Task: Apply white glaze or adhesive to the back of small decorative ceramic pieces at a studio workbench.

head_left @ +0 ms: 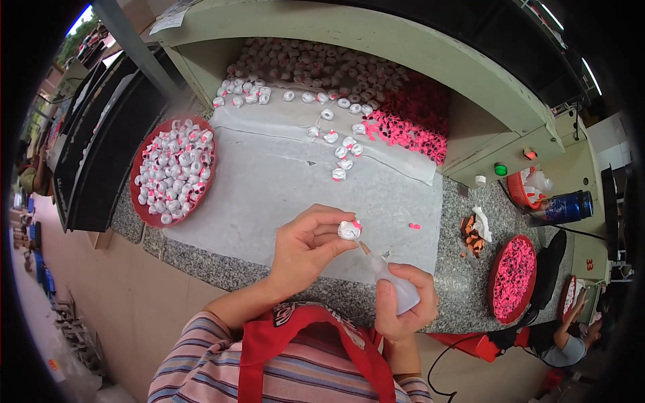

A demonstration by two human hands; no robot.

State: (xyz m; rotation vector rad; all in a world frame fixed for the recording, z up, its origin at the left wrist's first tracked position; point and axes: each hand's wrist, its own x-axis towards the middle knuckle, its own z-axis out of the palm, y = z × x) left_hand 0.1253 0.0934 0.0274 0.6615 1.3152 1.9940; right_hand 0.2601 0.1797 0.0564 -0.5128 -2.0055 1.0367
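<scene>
Between the thumb and fingers of my left hand [306,242] is a small white figurine head [349,230] with a pink bow-like piece at its top right. My right hand [410,299] is wrapped round a translucent squeeze bottle [398,285], tilted so its thin brownish tip meets or nearly touches the figurine head's lower right side. Both hands are above the near part of a white sheet [269,195]. A tiny pink piece [415,226] lies on the sheet to the right of the hands. Several more white heads [339,161] lie beyond them.
A red bowl [136,195] of white-and-pink heads stands left. Ahead, a pale green booth [336,20] covers piles of heads and pink pieces [410,136]. To the right are orange-brown scraps [472,235], a red tray [494,295] of pink pieces, a blue can [568,208] and a person [571,346].
</scene>
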